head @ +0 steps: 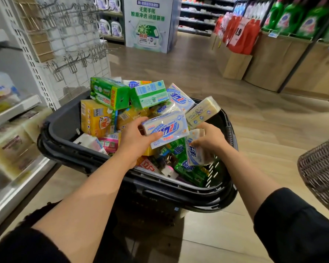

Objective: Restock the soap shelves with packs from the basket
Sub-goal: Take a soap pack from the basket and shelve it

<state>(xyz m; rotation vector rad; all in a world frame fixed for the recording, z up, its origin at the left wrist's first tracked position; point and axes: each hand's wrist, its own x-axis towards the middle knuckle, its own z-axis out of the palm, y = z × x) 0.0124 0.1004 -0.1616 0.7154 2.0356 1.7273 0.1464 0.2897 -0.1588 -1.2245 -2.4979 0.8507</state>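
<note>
Wire peg hooks (68,35) on pegboard upper left, green detergent bottles (300,18) w/ red ones (243,35) right, wicker basket (323,168) far right

The basket (68,149) stands on the floor (254,130) in the middle, heaped with soap packs. Over its near half, the left hand (135,141) holds one pack (165,130) above the pile; just right of it, the right hand (209,139) holds a second pack (196,149) lower down. Shelves (15,114) run along the left, holding what may be more packs, too blurred to tell. A hook rack (68,35) rises behind the basket's far-left corner. A display stand (148,23) stands far off in the middle, bottle shelves (292,21) at far right. A wicker basket (323,168) sits near right.
</note>
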